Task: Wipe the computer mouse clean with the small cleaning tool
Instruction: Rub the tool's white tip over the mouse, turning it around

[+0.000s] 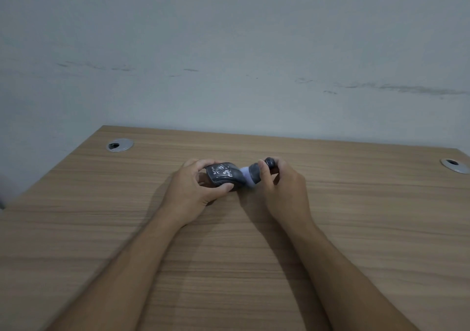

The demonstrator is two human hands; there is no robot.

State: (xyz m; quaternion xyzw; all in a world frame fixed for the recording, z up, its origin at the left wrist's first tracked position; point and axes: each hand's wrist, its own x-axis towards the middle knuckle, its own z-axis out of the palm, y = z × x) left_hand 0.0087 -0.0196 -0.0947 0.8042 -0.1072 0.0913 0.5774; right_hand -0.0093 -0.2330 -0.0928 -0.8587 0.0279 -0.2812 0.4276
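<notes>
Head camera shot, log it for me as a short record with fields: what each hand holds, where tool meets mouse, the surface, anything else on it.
left hand: grips the dark grey computer mouse with worn white markings, tilted on the desk
right hand: holds the small dark cleaning tool with a pale tip
contact: the tool's pale tip is against the mouse's right end
surface: light wood-grain desk
other items: two round metal cable grommets, far left and far right

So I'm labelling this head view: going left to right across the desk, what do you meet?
Left cable grommet → left hand → computer mouse → cleaning tool → right hand → right cable grommet.
</notes>
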